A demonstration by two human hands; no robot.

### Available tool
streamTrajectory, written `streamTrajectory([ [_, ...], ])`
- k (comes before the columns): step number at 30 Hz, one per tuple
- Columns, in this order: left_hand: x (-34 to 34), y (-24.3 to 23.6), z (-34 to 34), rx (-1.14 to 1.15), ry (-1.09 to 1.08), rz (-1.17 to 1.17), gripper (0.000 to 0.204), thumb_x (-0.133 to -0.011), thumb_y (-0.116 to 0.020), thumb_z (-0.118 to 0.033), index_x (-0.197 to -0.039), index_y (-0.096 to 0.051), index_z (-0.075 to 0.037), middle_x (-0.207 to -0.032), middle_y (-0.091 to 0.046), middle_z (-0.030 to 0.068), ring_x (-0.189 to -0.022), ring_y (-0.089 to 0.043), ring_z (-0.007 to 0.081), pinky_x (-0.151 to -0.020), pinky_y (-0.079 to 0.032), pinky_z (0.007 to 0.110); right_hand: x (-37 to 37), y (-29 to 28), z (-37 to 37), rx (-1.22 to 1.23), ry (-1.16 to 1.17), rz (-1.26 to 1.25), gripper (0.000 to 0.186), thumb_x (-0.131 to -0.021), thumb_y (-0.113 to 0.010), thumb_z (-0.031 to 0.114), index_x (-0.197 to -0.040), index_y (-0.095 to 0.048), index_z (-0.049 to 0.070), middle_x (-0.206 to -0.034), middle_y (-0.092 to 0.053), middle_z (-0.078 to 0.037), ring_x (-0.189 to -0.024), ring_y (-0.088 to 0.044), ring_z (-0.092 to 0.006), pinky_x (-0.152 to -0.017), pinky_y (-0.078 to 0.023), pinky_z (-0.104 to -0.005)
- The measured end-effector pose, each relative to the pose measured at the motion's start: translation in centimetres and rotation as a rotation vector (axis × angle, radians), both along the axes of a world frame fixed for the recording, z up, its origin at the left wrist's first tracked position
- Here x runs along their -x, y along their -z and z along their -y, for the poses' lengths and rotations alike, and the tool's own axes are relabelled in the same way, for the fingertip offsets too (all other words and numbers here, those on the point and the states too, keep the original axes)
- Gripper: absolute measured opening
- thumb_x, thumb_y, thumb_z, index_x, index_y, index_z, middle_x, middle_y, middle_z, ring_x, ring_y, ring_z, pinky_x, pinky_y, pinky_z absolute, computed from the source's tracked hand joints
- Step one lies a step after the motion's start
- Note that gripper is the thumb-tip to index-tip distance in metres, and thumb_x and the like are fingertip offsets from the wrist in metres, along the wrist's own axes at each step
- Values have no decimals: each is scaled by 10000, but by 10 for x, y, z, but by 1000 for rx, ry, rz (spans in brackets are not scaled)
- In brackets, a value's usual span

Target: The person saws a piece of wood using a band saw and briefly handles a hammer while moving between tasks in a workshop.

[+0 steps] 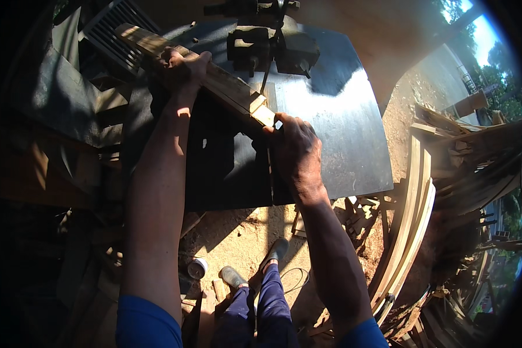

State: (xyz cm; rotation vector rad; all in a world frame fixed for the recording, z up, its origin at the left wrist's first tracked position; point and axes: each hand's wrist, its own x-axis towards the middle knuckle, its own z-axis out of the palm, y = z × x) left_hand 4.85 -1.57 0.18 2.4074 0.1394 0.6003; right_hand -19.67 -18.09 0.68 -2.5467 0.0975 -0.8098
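Beyond the left fingers, to the far left, stands a grey slatted panel (120, 32); the long, straight, pale-brown wooden piece (229, 86) reaches over it with its far end. The left hand (188, 68) is closed around this piece nearer that end, fingers wrapped over the wood. From the left fingers its long axis runs slantwise, down and rightward to the right fingertips, so it points from upper left to lower right, ending in a stepped, paler tip. Between the two hands it lies above the dark, flat metal tabletop (354, 156); beyond the right fingers sits a dark, blocky metal fixture (272, 49). The right hand (298, 148) has its fingers curled narrow at the paler tip; whether they pinch or only touch it, I cannot tell. Well right of those fingers lie long, curved, pale wooden strips (413, 220).
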Motion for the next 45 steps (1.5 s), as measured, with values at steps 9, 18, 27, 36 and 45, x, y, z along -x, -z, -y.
streamTrajectory([
  [9, 2, -4, 2, 19, 14, 4, 926, -671, -735, -599, -1326, -542, 27, -1364, -536, 315, -1309, -487, 445, -1102, -404, 487, 1, -5, 1, 3, 9, -70, 342, -894, -720, 264, -1134, -605, 48, -954, -654, -159, -937, -622, -356, -825, -516, -459],
  [18, 3, -1, 0, -35, -38, 88, 909, -644, -764, -582, -1288, -566, 28, -1369, -509, 323, -1302, -473, 446, -1089, -408, 480, 2, -7, -2, -18, -11, -55, 302, -911, -697, 228, -1126, -596, 42, -971, -653, -174, -941, -620, -365, -821, -510, -469],
  [27, 12, -14, 1, 65, 90, -24, 957, -627, -786, -524, -1314, -496, 77, -1300, -526, 306, -1283, -461, 438, -1082, -398, 491, 3, -6, -2, -13, 55, -104, 313, -903, -708, 253, -1124, -603, 58, -972, -644, -170, -977, -609, -370, -836, -514, -478],
  [36, 6, -11, 0, 78, 40, 15, 984, -598, -782, -525, -1307, -488, 89, -1312, -503, 296, -1273, -461, 425, -1088, -393, 476, 2, -4, -1, -53, 15, -33, 346, -869, -743, 269, -1119, -621, 62, -978, -660, -176, -977, -631, -373, -823, -531, -478],
  [45, 1, -6, 2, 14, -58, -6, 972, -655, -742, -701, -1340, -527, -47, -1420, -468, 296, -1353, -458, 445, -1115, -385, 513, 1, -9, -6, -29, 73, -114, 332, -863, -749, 269, -1076, -610, 55, -960, -665, -174, -975, -633, -371, -820, -531, -490],
])
